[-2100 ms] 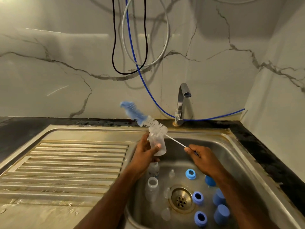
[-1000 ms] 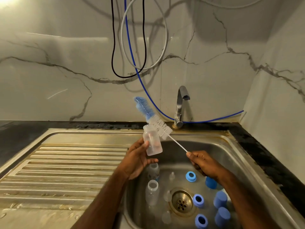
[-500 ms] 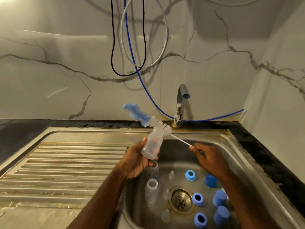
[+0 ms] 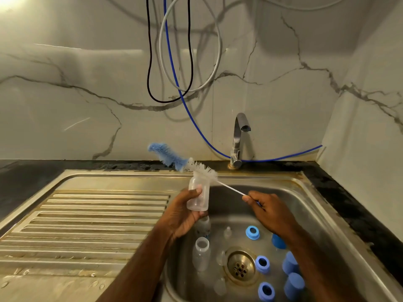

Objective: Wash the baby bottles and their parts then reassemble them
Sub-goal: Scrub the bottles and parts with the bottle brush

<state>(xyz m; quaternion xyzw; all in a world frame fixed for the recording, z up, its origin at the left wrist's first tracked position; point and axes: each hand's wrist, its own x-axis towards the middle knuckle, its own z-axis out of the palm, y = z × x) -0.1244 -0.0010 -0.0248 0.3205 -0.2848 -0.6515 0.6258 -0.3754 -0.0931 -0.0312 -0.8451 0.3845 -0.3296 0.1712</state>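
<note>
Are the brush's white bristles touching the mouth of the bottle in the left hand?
Touching. The head view shows the bottle brush with its white bristles lying right across the mouth of the bottle, with no gap between them.

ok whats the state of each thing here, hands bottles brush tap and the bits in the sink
left hand: grips the held bottle
held bottle: upright, uncapped, brush across its mouth
bottle brush: outside the bottle, tip up-left
right hand: pinches the brush wire
tap: no water running
sink bottle: standing, uncapped
blue rings: loose in the sink basin
blue caps: off the bottles
</note>
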